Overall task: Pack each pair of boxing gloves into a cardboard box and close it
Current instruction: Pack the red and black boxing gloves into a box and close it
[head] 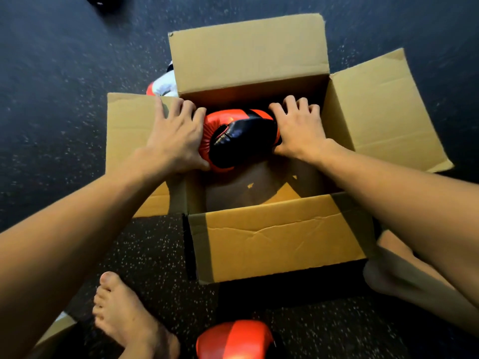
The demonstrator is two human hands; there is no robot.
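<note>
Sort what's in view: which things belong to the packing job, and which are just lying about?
Job: box; red and black glove inside it, held between left hand and right hand; red glove on the floor nearby; red and white glove behind the box.
Lying about: dark thing at the top edge; cardboard piece at lower left.

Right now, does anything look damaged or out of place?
The near flap is creased across its middle. A red glove lies on the floor outside the cardboard box; left hand and right hand hold a black-and-red glove inside.
</note>
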